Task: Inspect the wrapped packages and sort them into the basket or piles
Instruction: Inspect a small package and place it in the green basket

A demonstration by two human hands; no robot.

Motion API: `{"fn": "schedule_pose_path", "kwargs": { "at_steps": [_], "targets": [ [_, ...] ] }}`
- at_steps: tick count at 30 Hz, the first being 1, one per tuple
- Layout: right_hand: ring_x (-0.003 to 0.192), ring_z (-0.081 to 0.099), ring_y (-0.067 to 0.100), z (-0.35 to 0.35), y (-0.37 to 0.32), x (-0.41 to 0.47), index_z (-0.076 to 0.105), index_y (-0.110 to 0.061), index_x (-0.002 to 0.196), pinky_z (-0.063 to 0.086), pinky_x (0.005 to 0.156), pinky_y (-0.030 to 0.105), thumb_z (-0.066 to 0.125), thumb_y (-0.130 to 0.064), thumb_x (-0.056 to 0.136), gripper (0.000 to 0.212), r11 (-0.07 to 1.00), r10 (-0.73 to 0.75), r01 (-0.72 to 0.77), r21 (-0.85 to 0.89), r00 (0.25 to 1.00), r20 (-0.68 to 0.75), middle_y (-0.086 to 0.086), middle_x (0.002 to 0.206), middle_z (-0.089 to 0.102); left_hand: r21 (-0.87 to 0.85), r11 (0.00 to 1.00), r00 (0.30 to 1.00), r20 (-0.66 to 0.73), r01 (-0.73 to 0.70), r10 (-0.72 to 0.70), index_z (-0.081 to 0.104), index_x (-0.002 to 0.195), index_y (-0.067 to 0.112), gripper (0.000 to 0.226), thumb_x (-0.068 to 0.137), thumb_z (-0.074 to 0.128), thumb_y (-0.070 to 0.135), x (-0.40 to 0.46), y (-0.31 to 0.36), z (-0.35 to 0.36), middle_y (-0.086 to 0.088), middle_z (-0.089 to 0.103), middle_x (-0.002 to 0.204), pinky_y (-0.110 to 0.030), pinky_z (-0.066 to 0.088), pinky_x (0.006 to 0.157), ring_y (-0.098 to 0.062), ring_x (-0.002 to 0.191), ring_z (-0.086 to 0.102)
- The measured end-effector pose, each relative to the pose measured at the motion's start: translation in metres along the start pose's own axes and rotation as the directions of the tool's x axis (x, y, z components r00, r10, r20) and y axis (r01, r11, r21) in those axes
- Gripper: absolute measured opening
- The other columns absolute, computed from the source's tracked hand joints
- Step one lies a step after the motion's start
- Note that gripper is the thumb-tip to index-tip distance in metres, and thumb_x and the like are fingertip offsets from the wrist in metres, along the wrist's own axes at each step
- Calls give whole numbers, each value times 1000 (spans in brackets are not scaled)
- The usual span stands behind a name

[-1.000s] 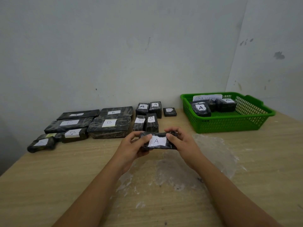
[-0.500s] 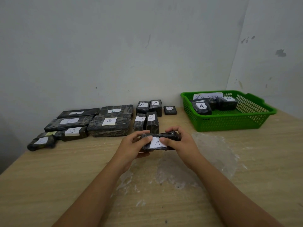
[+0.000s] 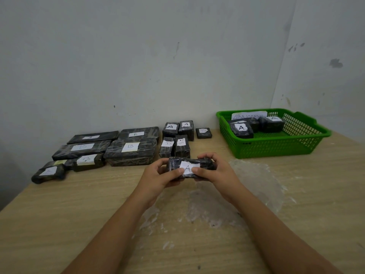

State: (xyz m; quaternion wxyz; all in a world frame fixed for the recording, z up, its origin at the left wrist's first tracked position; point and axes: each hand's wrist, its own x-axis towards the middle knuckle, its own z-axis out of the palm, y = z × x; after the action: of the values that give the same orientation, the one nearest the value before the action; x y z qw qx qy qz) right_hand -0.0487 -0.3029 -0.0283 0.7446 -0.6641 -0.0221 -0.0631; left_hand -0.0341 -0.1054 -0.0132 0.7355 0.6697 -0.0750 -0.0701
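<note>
Both hands hold one small oblong package wrapped in black glossy film, with a white paper label marked "A" (image 3: 190, 167), just above the pale wood-grain bench (image 3: 59, 224). The left hand (image 3: 158, 175) pinches the left end, thumb on the label's left edge. The right hand (image 3: 215, 173) pinches the right end, thumb on the label's right edge, fingers curled over the far side.

Hazards from this position:

1. Mis-sorting. The green plastic mesh basket (image 3: 276, 147), at the right rear and carrying a handwritten card that appears to read "ABNormal" (image 3: 248, 116), already contains "A" packages. Upright "A" packages (image 3: 170, 129) also stand in the rear piles. The letter alone probably does not decide the destination; the wrap condition must be checked.
2. Obscured inspection. Both thumbs cover part of the label face, and the underside is hidden. A defect there could be missed.
3. Slip. The film looks slick. A loose pinch during rotation could drop the package onto the crumpled clear plastic sheet (image 3: 252, 178) below.
4. Collision. The nearest upright packages (image 3: 181, 146) stand just behind the hands; a forward reach could topple them.
</note>
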Motion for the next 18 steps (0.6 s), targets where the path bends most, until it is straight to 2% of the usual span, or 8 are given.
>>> {"fn": "schedule_pose_path", "kwargs": {
  "at_steps": [4,7,9,12,15,18],
  "targets": [
    [82,73,25,1,-4,-1,64,-9,106,63,68,33,78,7,82,32,997,45,-44,56,999,-16,16,106,69,46,999,1000,24,-3,2,68,116,11,33,85,80,11,-1,2,0,-12,78,105,-30,61,73,-28,85,77],
    [84,72,27,0,-6,-1,65,-7,108,64,67,33,74,9,85,30,994,84,-82,75,996,-24,17,112,67,109,994,998,55,26,-32,68,120,17,30,92,75,23,1,3,-2,-6,77,109,-31,57,78,-27,95,77],
    [85,72,27,-2,-6,-1,65,-6,113,64,68,33,74,8,86,32,993,98,-97,70,995,-21,20,117,65,119,992,998,44,35,-41,69,120,17,26,95,71,22,3,2,-3,-8,76,112,-28,56,75,-27,101,74],
    [88,73,24,-4,-5,1,64,-10,122,63,73,34,75,2,88,38,995,94,-95,38,995,15,19,122,64,150,988,1000,15,18,-21,70,114,14,19,96,70,14,5,-1,-4,-14,76,110,-25,56,69,-28,97,74],
    [97,72,23,-7,-5,0,61,-22,131,62,78,34,76,-12,91,43,996,50,-46,-71,997,58,14,126,63,122,991,999,-20,44,-42,69,111,11,15,96,69,12,5,0,-4,-11,78,99,-24,57,65,-24,83,77],
    [105,71,19,-14,-8,-3,58,-33,135,62,84,33,83,-25,85,56,979,-19,40,-198,994,108,3,125,64,78,993,996,-25,91,-90,68,114,8,17,99,65,15,3,4,-5,-12,78,99,-25,58,63,-30,85,78]
  ]
}}
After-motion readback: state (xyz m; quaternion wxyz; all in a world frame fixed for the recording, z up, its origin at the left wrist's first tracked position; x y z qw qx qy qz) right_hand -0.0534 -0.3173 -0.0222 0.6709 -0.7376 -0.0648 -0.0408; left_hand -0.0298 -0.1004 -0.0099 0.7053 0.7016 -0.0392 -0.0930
